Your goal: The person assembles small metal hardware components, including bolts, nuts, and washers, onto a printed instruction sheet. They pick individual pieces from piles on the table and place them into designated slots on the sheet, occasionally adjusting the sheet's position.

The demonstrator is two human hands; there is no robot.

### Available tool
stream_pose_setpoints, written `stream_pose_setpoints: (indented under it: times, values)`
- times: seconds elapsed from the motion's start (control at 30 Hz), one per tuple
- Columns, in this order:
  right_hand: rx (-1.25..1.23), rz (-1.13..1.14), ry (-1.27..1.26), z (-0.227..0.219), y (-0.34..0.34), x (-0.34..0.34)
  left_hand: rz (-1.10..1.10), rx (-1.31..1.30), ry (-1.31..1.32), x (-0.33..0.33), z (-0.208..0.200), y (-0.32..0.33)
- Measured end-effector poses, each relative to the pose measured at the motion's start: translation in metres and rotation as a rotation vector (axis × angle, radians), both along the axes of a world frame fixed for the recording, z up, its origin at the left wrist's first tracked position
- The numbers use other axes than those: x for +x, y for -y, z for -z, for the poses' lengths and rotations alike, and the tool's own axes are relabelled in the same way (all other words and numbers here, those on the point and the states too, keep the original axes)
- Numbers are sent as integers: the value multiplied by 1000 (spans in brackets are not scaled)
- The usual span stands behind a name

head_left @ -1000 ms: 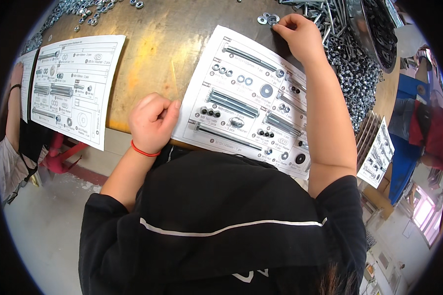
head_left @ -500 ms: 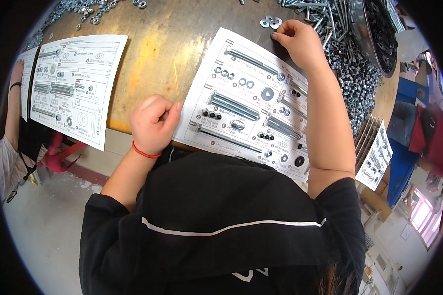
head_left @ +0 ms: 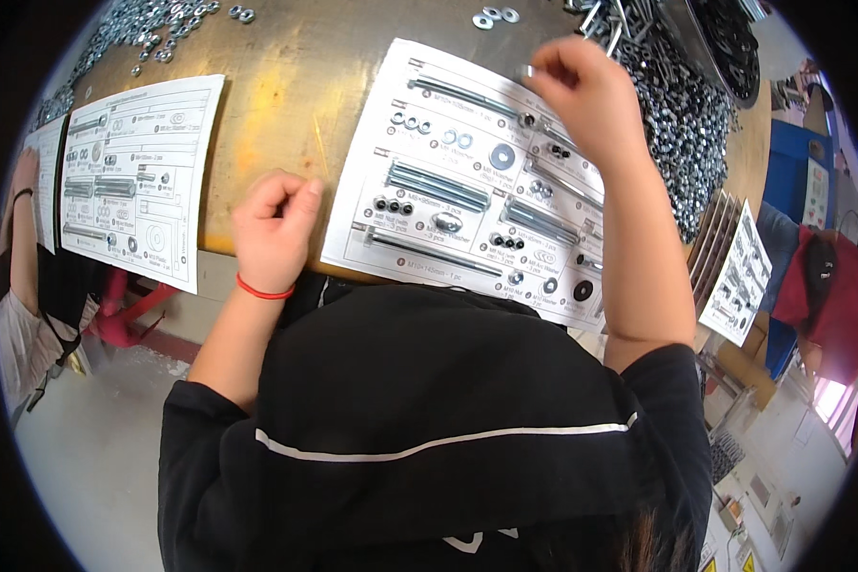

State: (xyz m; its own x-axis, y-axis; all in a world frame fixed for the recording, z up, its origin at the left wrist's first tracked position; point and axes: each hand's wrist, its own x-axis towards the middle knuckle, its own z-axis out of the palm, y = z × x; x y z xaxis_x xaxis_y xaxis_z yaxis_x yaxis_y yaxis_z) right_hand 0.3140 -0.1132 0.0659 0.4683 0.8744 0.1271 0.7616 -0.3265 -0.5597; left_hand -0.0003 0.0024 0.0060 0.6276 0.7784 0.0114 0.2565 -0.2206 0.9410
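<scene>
"Silver is glinting by the right hand (head_left: 586,95); what's changing?"

"Its fingers are pinching a small metal piece (head_left: 526,72), too blurred to identify, at the far edge of the printed sheet (head_left: 462,164), so picking up is apparently giving way to carrying."

"And the left hand (head_left: 276,229)?"

"It's resting near the sheet's left edge, fingers curling closed; I cannot tell whether they're hiding anything."

"What's differing from the earlier frame?"

"Then, the right fingers were working just beside the loose washers (head_left: 492,13); now they're hovering well apart from those, nearer across the bench (head_left: 276,105)."
</scene>
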Motion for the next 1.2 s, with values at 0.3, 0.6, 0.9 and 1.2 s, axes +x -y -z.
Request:
stream_pose_setpoints:
  times: [0.3, 0.6, 0.9, 1.2]
  values:
    - [-280, -283, 261, -5, 155, -70, 709, 425, -5, 97, -58, 61]
    - [-214, 64, 102, 10, 186, -82, 835, 717, -133, 139, -30, 125]
    - [-284, 82, -16, -5, 177, -78, 778, 608, -34, 128, -37, 114]
    - [-72, 28, 110, 0, 32, 13, -58, -21, -7, 55, 4, -33]
